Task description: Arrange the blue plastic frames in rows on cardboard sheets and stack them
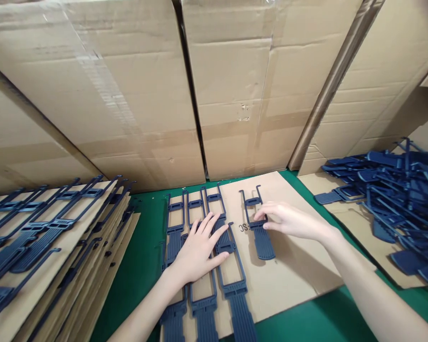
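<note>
My right hand (280, 219) pinches a dark blue plastic part (264, 243) at its middle, over the bare side of a flat cardboard sheet (285, 280). This part has a ribbed paddle at the near end and a two-pronged open frame at the far end. Fingers spread, my left hand (199, 254) lies across matching blue parts (233, 270) set in rows on the sheet's left side. It covers some of their middles. Printed letters (243, 228) show on the cardboard beside the held part.
To the left, a stack of cardboard sheets (103, 280) carries layers of the same blue parts (39, 237). A loose heap of blue parts (395, 199) lies on cardboard at the right. Large cardboard boxes (242, 85) wall off the back of the green table (128, 266).
</note>
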